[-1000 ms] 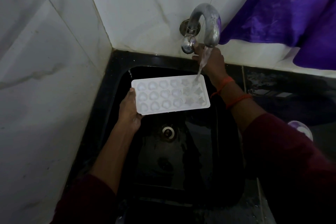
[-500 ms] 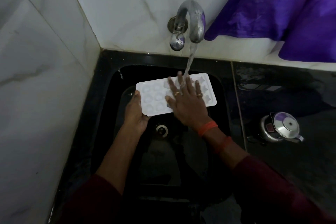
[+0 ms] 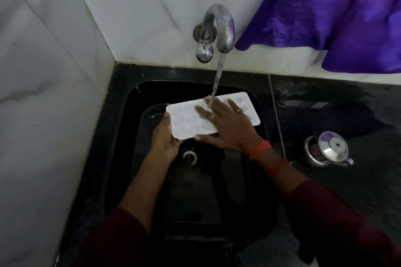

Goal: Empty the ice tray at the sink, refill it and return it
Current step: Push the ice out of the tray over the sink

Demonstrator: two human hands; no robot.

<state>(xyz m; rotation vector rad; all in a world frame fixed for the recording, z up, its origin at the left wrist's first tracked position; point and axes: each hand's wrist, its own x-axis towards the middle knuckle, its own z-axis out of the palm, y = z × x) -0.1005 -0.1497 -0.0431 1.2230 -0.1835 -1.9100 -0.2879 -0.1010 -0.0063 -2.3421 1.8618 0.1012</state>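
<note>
Ice tray (image 3: pixel 186 118) is held over the sink (image 3: pixel 195 197), near its back edge, under the running tap (image 3: pixel 219 26). L hand (image 3: pixel 166 138) grips its left short end. R hand (image 3: pixel 227 128) lies flat on top, fingers straight & spread, in the stream. Prob. emptied already, rinse/refill under way. Left to do: fill, tap off, return. Cavities face up. Long axis runs L-R along the sink's back edge, right end slightly further back.
</note>
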